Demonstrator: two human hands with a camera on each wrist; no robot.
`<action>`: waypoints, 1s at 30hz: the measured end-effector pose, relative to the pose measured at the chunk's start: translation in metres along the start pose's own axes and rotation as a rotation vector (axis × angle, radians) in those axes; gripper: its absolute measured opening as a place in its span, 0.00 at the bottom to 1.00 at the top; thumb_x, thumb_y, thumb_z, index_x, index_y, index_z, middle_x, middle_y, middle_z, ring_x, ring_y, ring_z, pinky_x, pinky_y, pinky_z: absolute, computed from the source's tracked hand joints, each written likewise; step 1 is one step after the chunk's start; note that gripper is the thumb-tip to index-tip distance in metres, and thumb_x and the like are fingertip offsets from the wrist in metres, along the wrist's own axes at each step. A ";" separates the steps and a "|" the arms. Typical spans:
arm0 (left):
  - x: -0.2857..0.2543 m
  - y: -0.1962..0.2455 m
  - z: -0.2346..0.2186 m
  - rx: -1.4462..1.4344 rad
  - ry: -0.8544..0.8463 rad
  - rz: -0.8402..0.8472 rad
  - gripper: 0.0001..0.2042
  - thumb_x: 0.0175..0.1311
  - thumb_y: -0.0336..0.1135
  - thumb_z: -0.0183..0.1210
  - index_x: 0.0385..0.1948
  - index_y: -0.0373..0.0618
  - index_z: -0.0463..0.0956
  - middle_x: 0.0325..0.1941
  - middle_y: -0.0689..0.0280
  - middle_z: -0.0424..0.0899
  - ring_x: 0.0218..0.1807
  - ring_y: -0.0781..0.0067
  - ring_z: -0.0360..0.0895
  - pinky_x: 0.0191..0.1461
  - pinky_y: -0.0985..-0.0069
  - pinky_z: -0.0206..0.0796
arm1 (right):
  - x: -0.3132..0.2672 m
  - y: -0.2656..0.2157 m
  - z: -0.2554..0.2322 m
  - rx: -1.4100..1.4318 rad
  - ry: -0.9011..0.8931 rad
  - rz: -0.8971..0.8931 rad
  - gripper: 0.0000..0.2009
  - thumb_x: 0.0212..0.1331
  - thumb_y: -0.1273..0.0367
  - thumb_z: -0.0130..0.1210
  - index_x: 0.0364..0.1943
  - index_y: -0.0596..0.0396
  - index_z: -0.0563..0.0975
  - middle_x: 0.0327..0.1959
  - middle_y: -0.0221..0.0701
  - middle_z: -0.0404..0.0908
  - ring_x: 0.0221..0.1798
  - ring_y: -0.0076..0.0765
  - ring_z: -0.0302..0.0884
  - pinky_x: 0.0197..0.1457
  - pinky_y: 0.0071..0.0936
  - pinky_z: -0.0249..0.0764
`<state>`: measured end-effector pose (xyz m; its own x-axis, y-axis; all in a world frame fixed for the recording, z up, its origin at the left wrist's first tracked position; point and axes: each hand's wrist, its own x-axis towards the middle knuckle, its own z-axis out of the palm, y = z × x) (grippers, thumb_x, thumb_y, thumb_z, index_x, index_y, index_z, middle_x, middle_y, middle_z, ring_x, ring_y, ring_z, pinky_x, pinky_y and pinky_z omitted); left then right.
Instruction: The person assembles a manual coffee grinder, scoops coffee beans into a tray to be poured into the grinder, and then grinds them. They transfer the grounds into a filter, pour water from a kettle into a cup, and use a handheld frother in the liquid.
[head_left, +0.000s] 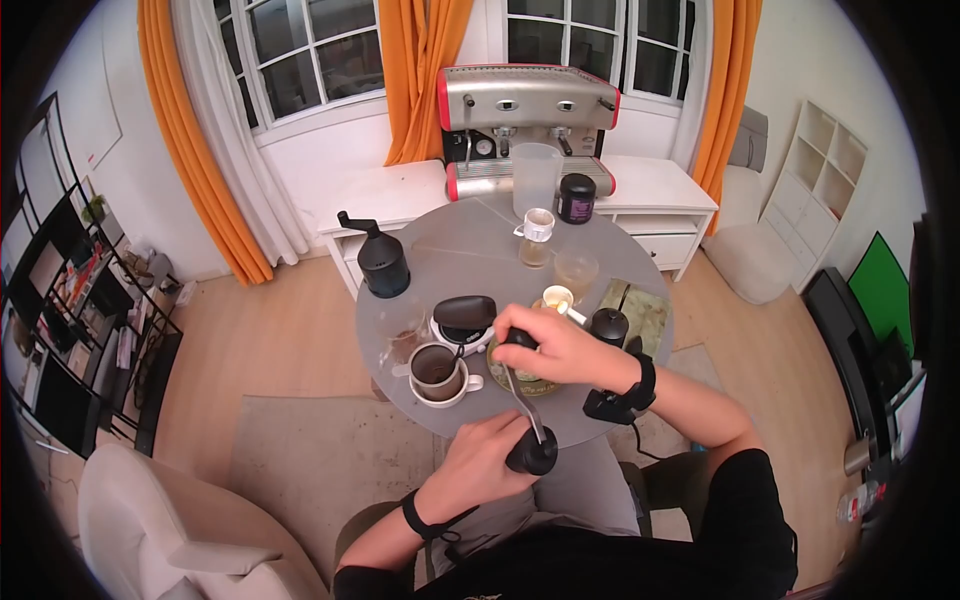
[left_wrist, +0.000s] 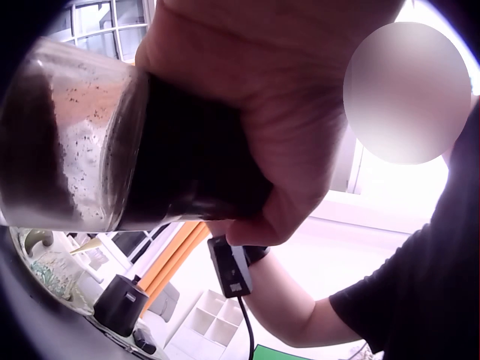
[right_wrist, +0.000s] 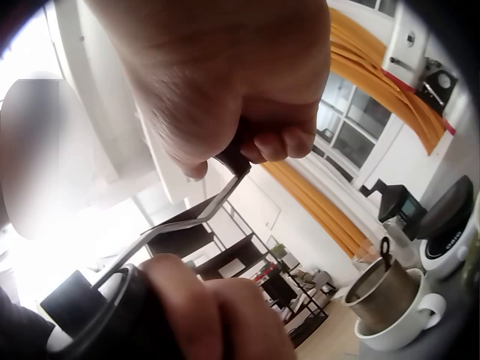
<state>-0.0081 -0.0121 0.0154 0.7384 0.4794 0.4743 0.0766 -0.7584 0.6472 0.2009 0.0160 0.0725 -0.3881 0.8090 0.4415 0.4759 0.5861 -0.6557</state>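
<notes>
My left hand (head_left: 478, 465) grips the black body of a hand grinder (head_left: 532, 452), held over my lap in front of the table. In the left wrist view, the grinder's clear jar (left_wrist: 75, 139) points left with dark grounds inside, and my left hand (left_wrist: 247, 97) wraps the black part. My right hand (head_left: 565, 345) holds the black knob at the end of the metal crank (head_left: 522, 402). In the right wrist view, the bent crank (right_wrist: 180, 223) runs from the grinder's top up to my right hand (right_wrist: 225, 90), its fingers curled round the knob.
On the round grey table (head_left: 430, 235) stand a white cup (head_left: 440, 390) with a metal filter in it, a scale (head_left: 480, 338) with a dark object on top, another black grinder (head_left: 383, 262), a tall clear pitcher (head_left: 537, 180) and a black jar (head_left: 577, 198). An espresso machine (head_left: 530, 120) is behind.
</notes>
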 end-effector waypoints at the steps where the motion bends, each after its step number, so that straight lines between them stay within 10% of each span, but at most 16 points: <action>1: 0.000 0.001 -0.003 0.000 0.002 0.000 0.19 0.43 0.33 0.72 0.39 0.42 0.79 0.36 0.57 0.84 0.35 0.48 0.83 0.38 0.56 0.74 | -0.004 0.007 -0.004 0.019 0.003 0.051 0.10 0.68 0.68 0.60 0.42 0.58 0.72 0.33 0.35 0.80 0.35 0.36 0.80 0.38 0.32 0.72; 11: 0.007 -0.012 -0.028 0.117 0.237 -0.067 0.17 0.41 0.27 0.73 0.36 0.40 0.80 0.34 0.57 0.84 0.36 0.50 0.85 0.39 0.65 0.76 | -0.086 0.053 0.017 -0.561 0.010 0.042 0.16 0.65 0.58 0.59 0.36 0.58 0.71 0.19 0.42 0.78 0.22 0.56 0.78 0.25 0.46 0.72; 30: 0.004 -0.039 0.009 0.216 0.049 0.009 0.18 0.42 0.27 0.67 0.39 0.46 0.79 0.34 0.60 0.80 0.36 0.50 0.82 0.37 0.60 0.74 | -0.080 -0.070 0.099 -0.441 -0.144 -0.513 0.21 0.62 0.55 0.63 0.22 0.51 0.67 0.13 0.26 0.70 0.17 0.33 0.71 0.22 0.28 0.66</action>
<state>-0.0020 0.0154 -0.0128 0.7067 0.4893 0.5110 0.2162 -0.8371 0.5026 0.1207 -0.0944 0.0230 -0.7362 0.4284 0.5239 0.4686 0.8812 -0.0620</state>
